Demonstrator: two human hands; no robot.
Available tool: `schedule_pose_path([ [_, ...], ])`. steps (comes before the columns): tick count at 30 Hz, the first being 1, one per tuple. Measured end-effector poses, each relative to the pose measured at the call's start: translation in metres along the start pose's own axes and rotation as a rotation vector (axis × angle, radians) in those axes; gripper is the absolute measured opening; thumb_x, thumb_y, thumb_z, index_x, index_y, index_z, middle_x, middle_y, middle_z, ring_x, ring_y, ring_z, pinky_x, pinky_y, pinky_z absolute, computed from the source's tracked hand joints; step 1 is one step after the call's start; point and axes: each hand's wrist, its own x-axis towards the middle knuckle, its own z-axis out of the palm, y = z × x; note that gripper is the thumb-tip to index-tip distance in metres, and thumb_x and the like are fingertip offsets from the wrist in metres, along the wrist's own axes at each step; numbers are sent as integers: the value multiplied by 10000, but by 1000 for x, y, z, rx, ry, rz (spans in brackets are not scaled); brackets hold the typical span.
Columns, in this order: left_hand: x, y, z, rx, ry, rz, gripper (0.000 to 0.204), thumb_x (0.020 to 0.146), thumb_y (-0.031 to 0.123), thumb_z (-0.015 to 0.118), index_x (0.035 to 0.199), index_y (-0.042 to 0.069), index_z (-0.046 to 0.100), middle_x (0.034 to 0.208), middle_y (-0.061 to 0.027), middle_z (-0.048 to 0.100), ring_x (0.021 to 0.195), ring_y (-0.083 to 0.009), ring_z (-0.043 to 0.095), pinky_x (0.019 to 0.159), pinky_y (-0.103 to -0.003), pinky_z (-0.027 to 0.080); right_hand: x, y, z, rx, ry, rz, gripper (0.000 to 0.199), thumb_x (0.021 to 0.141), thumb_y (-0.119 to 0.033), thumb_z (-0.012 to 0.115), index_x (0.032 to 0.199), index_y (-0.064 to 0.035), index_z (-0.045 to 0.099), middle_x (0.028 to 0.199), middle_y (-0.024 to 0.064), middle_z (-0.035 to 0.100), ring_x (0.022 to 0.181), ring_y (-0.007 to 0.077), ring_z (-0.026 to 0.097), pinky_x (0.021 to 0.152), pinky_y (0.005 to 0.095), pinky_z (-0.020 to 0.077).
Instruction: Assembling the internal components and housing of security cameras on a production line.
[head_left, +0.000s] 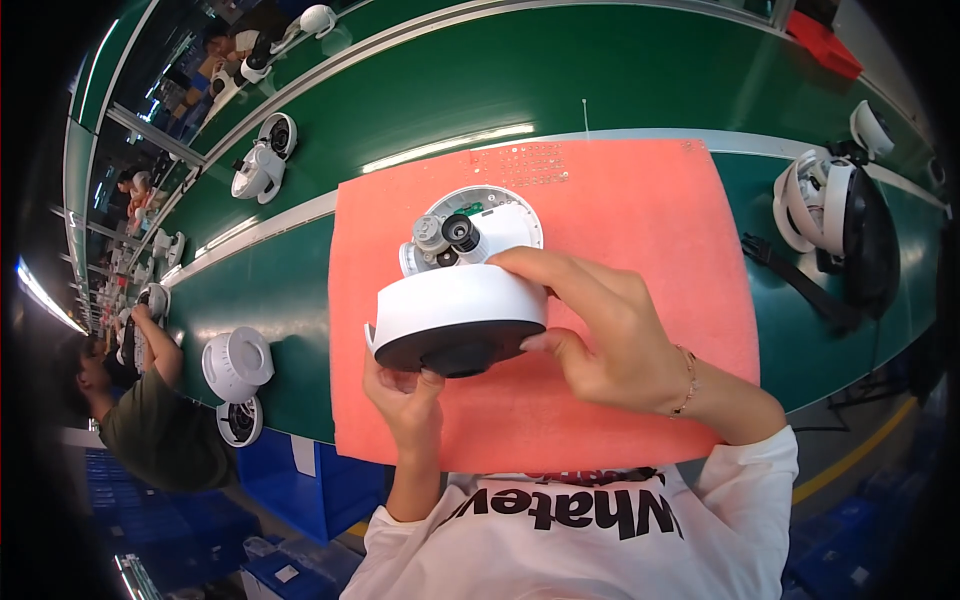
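Note:
A white dome camera cover (450,298) with a black underside is tilted toward me above a pink foam mat (650,230). My left hand (405,405) grips its lower left edge, the thumb on the black part. At its right side my right hand (610,335) is closed on the rim, fingers on top and thumb below. Just beyond the cover is the round white camera base (515,215), with a black lens (461,232) and a grey round part (430,233) showing. The cover hides the base's near side, so I cannot tell whether they touch.
Rows of small screws (535,165) lie on the mat's far edge. An opened camera unit (820,205) stands right on the green bench, beside a black strap (795,275). White camera parts (236,365) sit left, near a co-worker (160,430). Blue bins (300,490) are below.

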Motion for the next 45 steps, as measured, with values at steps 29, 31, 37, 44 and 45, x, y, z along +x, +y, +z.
schedule_pose_path([
  [29, -2, -5, 9, -297, 85, -15, 677, 668, 209, 771, 1169, -30, 383, 1122, -122, 478, 1026, -212, 499, 861, -329, 435, 6, 3, 17, 281, 29, 80, 488, 696, 114, 545, 1154, 6, 414, 1034, 166, 527, 992, 273, 562, 870, 355, 469],
  [31, -1, -6, 8, -295, 80, -22, 680, 668, 202, 771, 1173, -29, 379, 1128, -122, 475, 1029, -212, 496, 859, -328, 436, 8, 5, 18, 258, 57, 50, 487, 688, 124, 535, 1146, 8, 421, 1010, 168, 537, 975, 271, 569, 854, 351, 476],
  [37, 1, -12, -1, -344, 64, -71, 687, 667, 186, 769, 1183, -29, 370, 1148, -126, 466, 1045, -218, 493, 871, -347, 441, 11, 2, 23, 321, 25, 84, 498, 691, 109, 551, 1160, 7, 418, 1015, 165, 546, 971, 293, 566, 849, 347, 467],
  [44, 0, -16, 1, -356, 41, 13, 665, 680, 163, 759, 1188, -23, 371, 1148, -122, 471, 1040, -220, 504, 860, -335, 458, 10, 0, 24, 314, 98, 19, 396, 706, 67, 561, 1086, -11, 482, 977, 178, 555, 870, 332, 555, 722, 355, 451],
  [45, -1, -16, 2, -356, 40, 12, 665, 680, 163, 759, 1188, -23, 371, 1148, -122, 471, 1040, -220, 504, 860, -335, 458, 10, 1, 24, 322, 122, 25, 384, 704, 67, 561, 1074, -7, 491, 969, 175, 557, 850, 328, 559, 708, 350, 453],
])
